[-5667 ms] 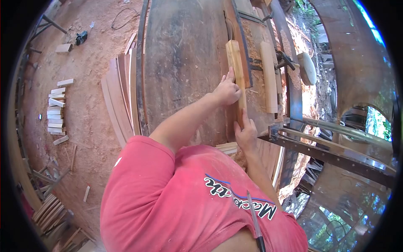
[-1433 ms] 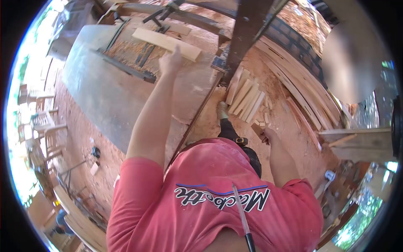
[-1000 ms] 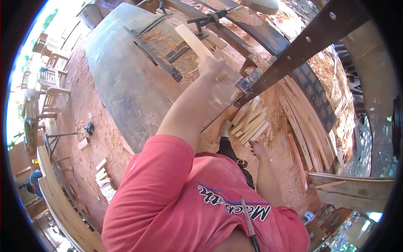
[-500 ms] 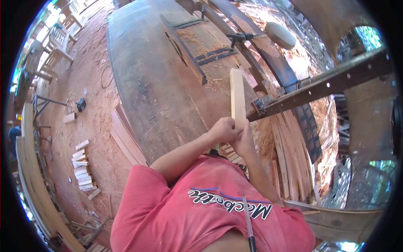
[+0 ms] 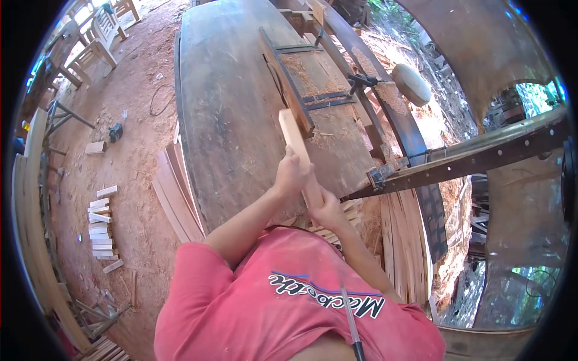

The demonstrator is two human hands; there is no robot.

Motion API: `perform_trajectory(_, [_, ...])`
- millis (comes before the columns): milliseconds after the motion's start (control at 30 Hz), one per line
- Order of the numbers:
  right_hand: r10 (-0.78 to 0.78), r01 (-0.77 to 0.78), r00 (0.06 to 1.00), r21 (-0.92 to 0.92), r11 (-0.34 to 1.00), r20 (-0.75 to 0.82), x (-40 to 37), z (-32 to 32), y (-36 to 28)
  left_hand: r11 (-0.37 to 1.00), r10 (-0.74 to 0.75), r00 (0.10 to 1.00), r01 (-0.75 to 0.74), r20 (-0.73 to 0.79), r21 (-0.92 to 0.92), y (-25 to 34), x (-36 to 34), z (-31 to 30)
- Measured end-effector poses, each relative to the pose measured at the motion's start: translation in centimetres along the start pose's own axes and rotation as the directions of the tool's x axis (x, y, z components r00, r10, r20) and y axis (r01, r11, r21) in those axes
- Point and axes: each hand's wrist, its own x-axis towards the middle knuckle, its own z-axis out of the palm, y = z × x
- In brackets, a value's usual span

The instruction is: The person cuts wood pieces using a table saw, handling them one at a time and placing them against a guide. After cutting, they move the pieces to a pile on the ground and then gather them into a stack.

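Note:
A pale wooden block, long and squared, slants over the near part of the worn wooden worktable. My left hand is closed around its left side near the middle. Lower down, my right hand grips the near end from the right. The block's far tip lies close to the dark fence bar fixed on the table. Palms and some fingers are hidden behind the wood and by the hands themselves.
Metal clamps and wood shavings sit beyond the fence. A perforated metal beam crosses on the right above stacked boards. Leaning planks stand left of the table. Several cut blocks lie on the dirt floor.
The block has moved left and toward the fence, tilting to the left. My left hand has shifted up along it, while my right hand now holds the near end, lower down.

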Motion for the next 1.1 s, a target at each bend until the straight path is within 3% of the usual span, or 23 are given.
perform_trajectory(33, [-0.002, 0.002, 1.0, -0.006, 1.0, 0.003, 0.6, 0.1, 0.6, 1.0, -0.001, 1.0, 0.001, -0.005, -0.004, -0.4, 1.2, -0.2])
perform_trajectory(67, [-0.128, 0.074, 0.978, -0.301, 0.951, -0.166, 1.3, 0.2, 1.5, 0.998, 0.015, 0.999, -0.013, 0.038, -0.056, -0.8, 2.6, -0.2])
perform_trajectory(100, [-0.296, 0.083, 0.912, -0.577, 0.813, -0.285, 1.8, 0.2, 1.7, 0.994, 0.038, 0.996, -0.029, 0.079, -0.11, -1.5, 3.6, -0.1])
perform_trajectory(133, [-0.304, 0.087, 0.909, -0.583, 0.808, -0.286, 1.4, 0.0, 0.6, 0.993, 0.044, 0.996, -0.036, 0.073, -0.114, -2.7, 4.3, 0.2])
perform_trajectory(200, [-0.108, -0.069, 0.975, -0.724, 0.687, -0.196, -0.6, -0.3, -1.2, 0.981, 0.18, 0.973, -0.188, 0.144, 0.044, -4.6, 5.7, 0.4])
perform_trajectory(233, [-0.109, -0.035, 0.984, -0.742, 0.67, -0.144, -1.4, -0.5, -1.1, 0.981, 0.185, 0.974, -0.192, 0.134, 0.037, -4.7, 6.0, 0.0])
perform_trajectory(300, [-0.149, -0.005, 0.98, -0.756, 0.654, -0.136, -0.9, -0.5, 0.3, 0.981, 0.196, 0.945, -0.19, 0.262, -0.049, -5.2, 5.9, -0.1])
perform_trajectory(433, [-0.272, 0.112, 0.958, -0.749, 0.653, -0.094, 0.5, -0.9, 1.0, 0.978, 0.209, 0.954, -0.202, 0.216, -0.056, -5.5, 6.6, 0.3])
perform_trajectory(567, [-0.192, 0.063, 0.977, -0.749, 0.66, -0.087, 1.9, -1.0, 0.2, 0.979, 0.206, 0.955, -0.202, 0.212, -0.04, -5.3, 7.7, 0.2])
perform_trajectory(733, [-0.284, 0.134, 0.957, -0.779, 0.613, -0.06, 3.3, -1.1, 0.4, 0.978, 0.21, 0.949, -0.202, 0.236, -0.058, -5.2, 8.6, -0.5])
perform_trajectory(1100, [-0.197, 0.072, 0.977, -0.757, 0.65, -0.077, 5.0, -1.0, -1.2, 0.973, 0.232, 0.953, -0.228, 0.193, -0.044, -5.5, 10.0, -0.7])
